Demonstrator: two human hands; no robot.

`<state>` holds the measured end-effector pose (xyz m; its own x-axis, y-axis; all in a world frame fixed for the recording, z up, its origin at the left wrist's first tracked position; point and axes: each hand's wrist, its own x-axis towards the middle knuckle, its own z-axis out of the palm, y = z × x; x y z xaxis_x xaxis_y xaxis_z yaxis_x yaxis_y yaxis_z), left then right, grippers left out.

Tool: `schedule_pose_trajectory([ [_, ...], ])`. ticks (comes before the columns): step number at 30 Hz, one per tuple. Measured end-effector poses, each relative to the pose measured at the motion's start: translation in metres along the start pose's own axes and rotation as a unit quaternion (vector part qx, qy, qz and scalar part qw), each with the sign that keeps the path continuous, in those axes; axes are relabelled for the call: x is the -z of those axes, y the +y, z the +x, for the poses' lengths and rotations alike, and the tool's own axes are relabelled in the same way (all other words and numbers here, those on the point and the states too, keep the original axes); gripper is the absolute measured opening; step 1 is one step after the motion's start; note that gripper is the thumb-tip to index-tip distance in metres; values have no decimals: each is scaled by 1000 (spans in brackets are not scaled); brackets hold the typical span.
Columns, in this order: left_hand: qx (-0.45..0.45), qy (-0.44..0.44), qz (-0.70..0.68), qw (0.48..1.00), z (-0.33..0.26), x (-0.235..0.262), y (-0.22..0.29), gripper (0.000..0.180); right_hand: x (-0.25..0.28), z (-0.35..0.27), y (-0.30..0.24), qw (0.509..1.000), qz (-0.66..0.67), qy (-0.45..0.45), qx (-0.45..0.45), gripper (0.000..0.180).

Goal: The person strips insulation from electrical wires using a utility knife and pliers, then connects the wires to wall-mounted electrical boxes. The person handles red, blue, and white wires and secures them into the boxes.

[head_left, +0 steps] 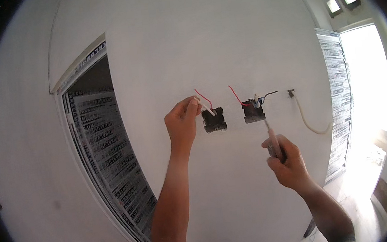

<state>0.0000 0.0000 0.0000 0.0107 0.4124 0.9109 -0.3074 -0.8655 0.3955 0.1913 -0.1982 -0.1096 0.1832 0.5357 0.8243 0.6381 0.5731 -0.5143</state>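
My left hand [184,116] pinches the end of a white cable [205,105] that comes out of the left black wall box [215,121]. A red wire [203,95] also sticks up from that box. In my right hand [288,161] is a screwdriver [273,138] with a pale handle, its thin shaft pointing up. Its tip is near the lower right corner of the right black wall box [253,112], and I cannot tell whether it touches. From this second box come a red wire [236,95], a dark wire [271,92] and a short bundle of pale and blue wire ends [256,100].
Farther right, a thick white cable [302,114] hangs from a small dark hole [291,93] in the white wall [161,55]. A doorway with a film-wrapped door [109,146] is at left. Another wrapped door [337,100] stands beside a bright opening [366,80] at right.
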Motion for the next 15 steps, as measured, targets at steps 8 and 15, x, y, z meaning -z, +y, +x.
schedule_pose_trajectory([
  [8, -80, -45, 18, 996, -9, 2, -15, 18, -51, 77, -14, 997, 70, 13, -29, 22],
  [15, -85, -96, -62, 990, -17, 8, -23, 16, -93, 125, -25, 995, 80, 45, 29, 24],
])
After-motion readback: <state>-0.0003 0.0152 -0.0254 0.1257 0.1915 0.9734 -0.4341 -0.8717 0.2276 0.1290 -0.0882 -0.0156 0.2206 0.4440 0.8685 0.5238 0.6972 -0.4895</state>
